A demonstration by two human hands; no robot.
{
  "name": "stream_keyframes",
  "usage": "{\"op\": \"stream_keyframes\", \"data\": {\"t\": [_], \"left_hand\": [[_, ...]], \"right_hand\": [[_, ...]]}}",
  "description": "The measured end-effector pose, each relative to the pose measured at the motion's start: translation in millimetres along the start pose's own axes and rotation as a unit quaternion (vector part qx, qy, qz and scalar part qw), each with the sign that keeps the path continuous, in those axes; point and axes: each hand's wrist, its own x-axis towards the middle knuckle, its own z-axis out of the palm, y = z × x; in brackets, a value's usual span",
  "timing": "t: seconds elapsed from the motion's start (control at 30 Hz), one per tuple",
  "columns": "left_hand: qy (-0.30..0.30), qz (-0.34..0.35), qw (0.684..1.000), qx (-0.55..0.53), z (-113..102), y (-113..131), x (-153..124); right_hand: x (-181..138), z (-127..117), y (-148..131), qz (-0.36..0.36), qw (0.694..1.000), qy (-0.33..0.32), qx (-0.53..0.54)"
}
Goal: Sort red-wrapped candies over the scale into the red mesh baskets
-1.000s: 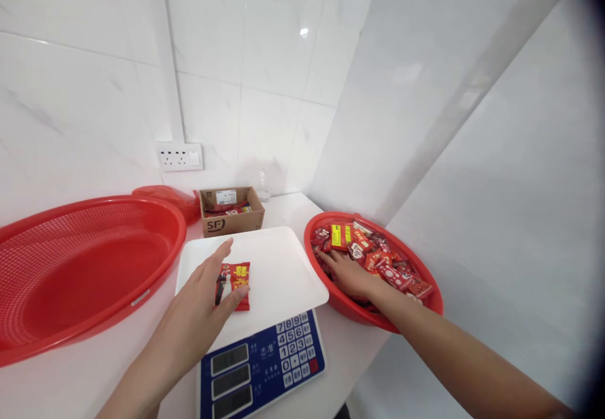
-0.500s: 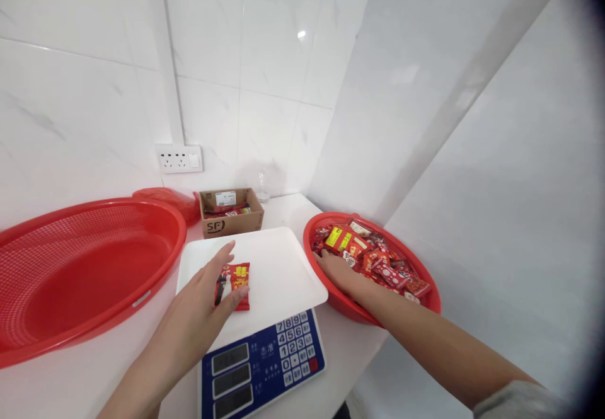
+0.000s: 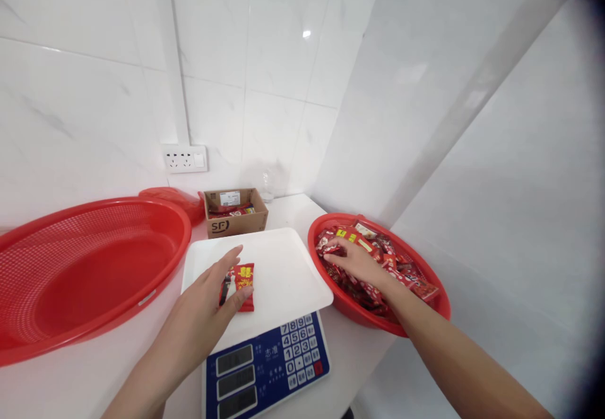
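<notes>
My left hand rests on the white pan of an electronic scale, fingers stretched out and touching a small red snack packet lying there. My right hand reaches into the red basket on the right, which is full of several red and yellow packets. Its fingers curl round packets at the basket's left side; I cannot make out exactly what they grip.
The scale's blue keypad and displays face me. A large empty red mesh basket stands at the left. A small cardboard box with packets sits at the back by the tiled wall, under a socket strip.
My right hand has lifted from deep in the basket to the top of the packets and curled its fingers. My left hand stays on the packet on the scale.
</notes>
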Motion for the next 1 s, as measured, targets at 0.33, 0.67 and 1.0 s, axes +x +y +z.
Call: {"op": "stream_keyframes", "data": {"t": [0.33,0.67,1.0], "left_hand": [[0.007,0.01,1.0,-0.013,0.9,4.6,-0.3],[-0.039,0.04,0.996,-0.07,7.1,6.4,-2.7],[-0.144,0.084,0.948,-0.273,5.7,16.7,-10.3]], "right_hand": [[-10.5,-17.8,8.3,0.102,0.939,0.07,0.32],[-50.5,-16.7,-45.8,0.063,0.893,0.011,0.445],[-72.6,56.4,-100.8,-0.012,0.769,-0.309,0.56]]}}
